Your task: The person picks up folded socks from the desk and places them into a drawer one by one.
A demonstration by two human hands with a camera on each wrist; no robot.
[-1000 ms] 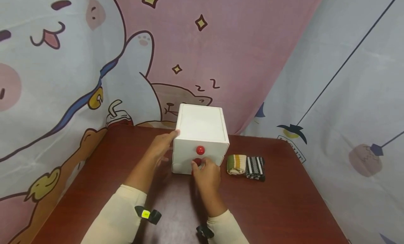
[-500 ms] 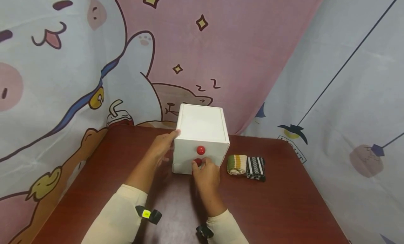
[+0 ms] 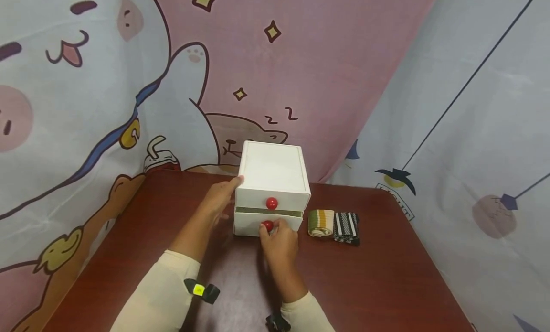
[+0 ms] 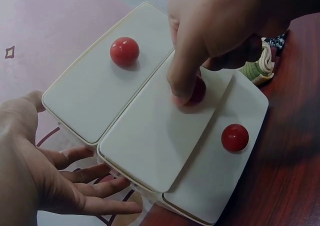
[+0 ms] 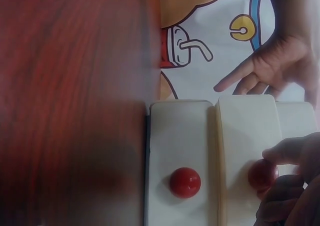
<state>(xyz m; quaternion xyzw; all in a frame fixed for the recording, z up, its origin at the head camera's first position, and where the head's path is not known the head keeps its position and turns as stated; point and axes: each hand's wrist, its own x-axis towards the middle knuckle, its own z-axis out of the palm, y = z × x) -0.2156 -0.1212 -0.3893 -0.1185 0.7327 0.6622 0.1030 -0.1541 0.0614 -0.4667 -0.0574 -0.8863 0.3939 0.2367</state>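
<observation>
A small white drawer cabinet (image 3: 273, 167) stands on the table, with three drawers that each bear a red knob. The middle drawer (image 4: 150, 131) juts out a little, and a dark gap shows above its front in the head view. My right hand (image 3: 280, 243) pinches the middle knob (image 5: 263, 174) between thumb and fingers. Against the cabinet's left side rests my left hand (image 3: 216, 200), its thumb at the top edge and its fingers fairly straight. The top knob (image 3: 271, 203) and bottom knob (image 4: 235, 137) are untouched. What the drawer holds is hidden.
Right of the cabinet lie two rolled socks: a green, yellow and cream one (image 3: 321, 223) and a black-and-white patterned one (image 3: 346, 228). The reddish-brown table (image 3: 378, 279) ends at a cartoon-printed cloth (image 3: 335, 74) behind.
The middle drawer has slid out slightly towards me, drawn by my right hand on its knob. My left hand keeps its place on the cabinet's side.
</observation>
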